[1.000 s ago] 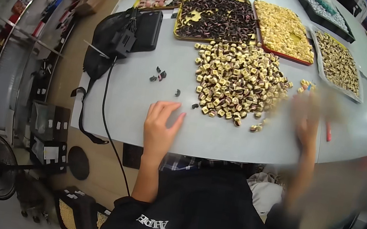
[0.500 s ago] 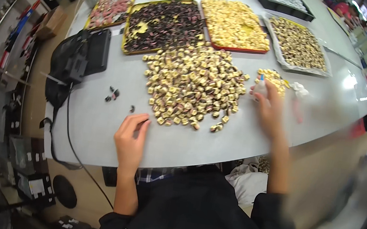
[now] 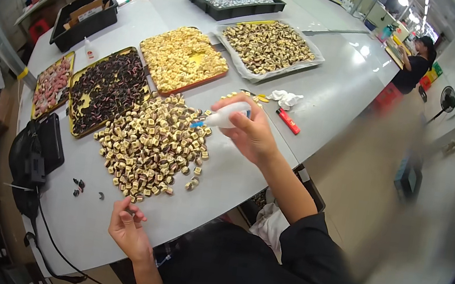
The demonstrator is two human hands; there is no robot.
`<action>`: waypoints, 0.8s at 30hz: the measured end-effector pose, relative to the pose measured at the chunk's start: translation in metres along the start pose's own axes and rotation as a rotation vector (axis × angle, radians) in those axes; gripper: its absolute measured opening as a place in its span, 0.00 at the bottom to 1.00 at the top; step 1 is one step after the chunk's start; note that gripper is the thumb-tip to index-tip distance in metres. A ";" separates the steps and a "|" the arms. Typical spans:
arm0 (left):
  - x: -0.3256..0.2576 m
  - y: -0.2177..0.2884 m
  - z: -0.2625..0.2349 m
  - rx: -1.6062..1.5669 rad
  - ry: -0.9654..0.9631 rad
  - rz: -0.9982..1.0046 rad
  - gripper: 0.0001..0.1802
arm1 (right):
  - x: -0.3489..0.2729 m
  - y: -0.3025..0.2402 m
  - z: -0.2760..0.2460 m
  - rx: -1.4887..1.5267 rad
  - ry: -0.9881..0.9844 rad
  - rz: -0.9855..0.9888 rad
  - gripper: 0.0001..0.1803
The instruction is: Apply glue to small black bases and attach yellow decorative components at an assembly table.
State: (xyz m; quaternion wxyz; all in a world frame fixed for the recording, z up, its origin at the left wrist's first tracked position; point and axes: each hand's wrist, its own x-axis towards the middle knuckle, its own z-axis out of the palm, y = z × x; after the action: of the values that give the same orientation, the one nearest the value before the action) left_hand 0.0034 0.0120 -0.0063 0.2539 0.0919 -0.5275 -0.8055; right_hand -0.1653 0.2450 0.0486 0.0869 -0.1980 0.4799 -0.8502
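"Watching that right hand [image 3: 253,134]?"
"Yes: wrapped round the white bottle [image 3: 228,116], blue tip [image 3: 197,124] over the pile's [image 3: 146,139] right edge; an early squeeze could drip there."
"Left hand [image 3: 131,231]?"
"By the near edge; can't tell whether it pinches anything."

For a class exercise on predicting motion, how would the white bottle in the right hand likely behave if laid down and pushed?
The white bottle looks rounded, so it would probably roll. Held in just the right hand, it is likely light. Its narrow blue tip may make it curve off line.
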 end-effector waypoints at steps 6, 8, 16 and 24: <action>-0.008 -0.016 0.000 -0.039 0.080 -0.062 0.15 | 0.022 0.017 0.043 0.361 -0.013 0.241 0.19; -0.008 -0.021 0.006 -0.049 0.061 -0.096 0.15 | 0.026 0.023 0.040 0.296 -0.127 0.302 0.23; -0.005 -0.014 0.019 -0.016 -0.084 -0.144 0.16 | 0.004 0.050 0.053 0.058 -0.209 0.267 0.24; -0.007 -0.010 0.018 0.055 -0.198 -0.072 0.15 | -0.007 0.052 0.065 0.069 -0.314 0.258 0.16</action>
State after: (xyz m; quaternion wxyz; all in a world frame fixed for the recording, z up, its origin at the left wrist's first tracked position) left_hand -0.0017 0.0332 -0.0088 0.1690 0.0379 -0.5680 -0.8046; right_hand -0.1336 0.1692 0.0322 0.2757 -0.2620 0.4526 -0.8065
